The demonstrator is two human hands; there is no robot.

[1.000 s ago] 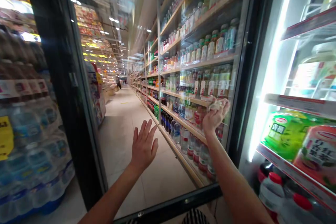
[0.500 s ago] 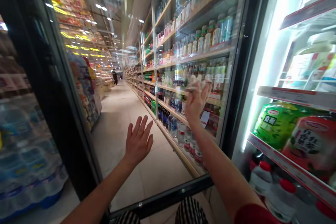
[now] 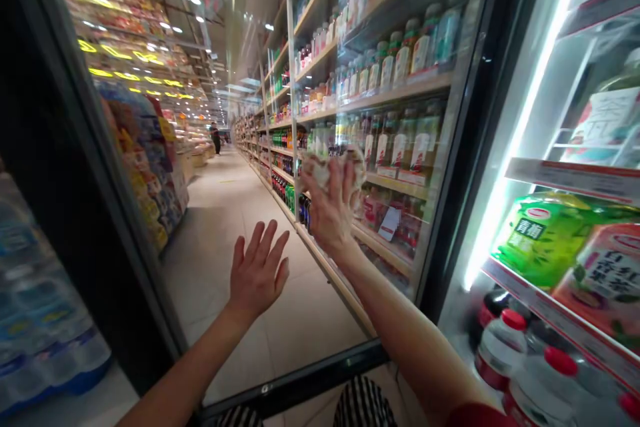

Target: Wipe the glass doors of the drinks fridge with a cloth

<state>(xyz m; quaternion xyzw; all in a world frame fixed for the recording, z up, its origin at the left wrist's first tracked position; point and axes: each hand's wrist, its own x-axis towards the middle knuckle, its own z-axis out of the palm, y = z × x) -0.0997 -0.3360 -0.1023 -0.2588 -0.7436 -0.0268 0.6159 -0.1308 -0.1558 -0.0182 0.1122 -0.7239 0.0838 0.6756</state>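
A pale, crumpled cloth [image 3: 357,170] lies under the fingers of my right hand [image 3: 330,213], pressed to the glass door as far as I can tell. Lower and to the left, my left hand [image 3: 257,270] has its fingers spread and holds nothing. Its palm faces the glass, though whether it touches cannot be made out. Around both hands runs the door's black frame [image 3: 460,140]. A small white label [image 3: 390,223] shows to the right of my right wrist.
On the right, a lit cooler holds green pouches [image 3: 543,230] and red-capped bottles [image 3: 500,350]. Packs of water bottles [image 3: 45,320] stand at the left. Through the glass appear bottle shelves [image 3: 400,97], an aisle floor [image 3: 215,207] and a distant person [image 3: 215,139].
My right hand has swept the cloth leftward across the glass. My left hand stays spread, shifting slightly left in view. The camera view has turned somewhat.
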